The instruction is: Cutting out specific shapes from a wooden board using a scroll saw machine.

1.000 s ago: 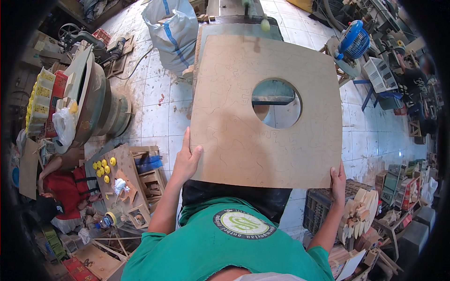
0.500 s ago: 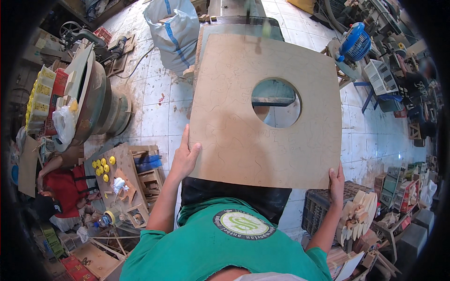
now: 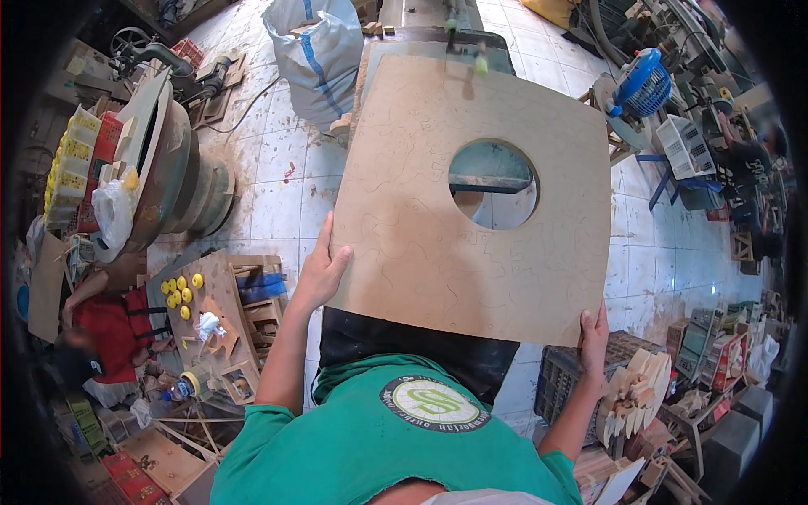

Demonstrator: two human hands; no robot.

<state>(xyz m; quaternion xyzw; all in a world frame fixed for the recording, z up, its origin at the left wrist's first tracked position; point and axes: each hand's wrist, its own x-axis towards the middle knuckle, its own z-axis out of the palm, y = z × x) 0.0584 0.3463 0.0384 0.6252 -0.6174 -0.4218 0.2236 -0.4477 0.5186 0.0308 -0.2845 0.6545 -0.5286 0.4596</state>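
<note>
A large flat tan board [image 3: 404, 210], drawn all over with thin curvy lines, lies across the table of a machine [image 3: 429, 40]. It has one big round hole, through which part of the dark table and the white floor show. My left hand [image 3: 321, 273] grips the board's near left edge, thumb on top and fingers along the side. At the near right corner my right hand [image 3: 594, 341] holds the edge between thumb and fingers. A blurred green part of the machine [image 3: 480, 63] hangs over the board's far edge.
A white sack [image 3: 316, 67] stands beyond the board, to the left. On the left are a round-bodied stand [image 3: 181, 177] and a low wooden table [image 3: 210, 295] with yellow round pieces; a person in red [image 3: 114, 332] sits beside it. A blue fan [image 3: 644, 84] and black crate [image 3: 555, 379] are to the right.
The board has turned slightly clockwise, its near edge shifting left. Both my hands have moved with it, the left one a little up and the right one slightly toward me.
</note>
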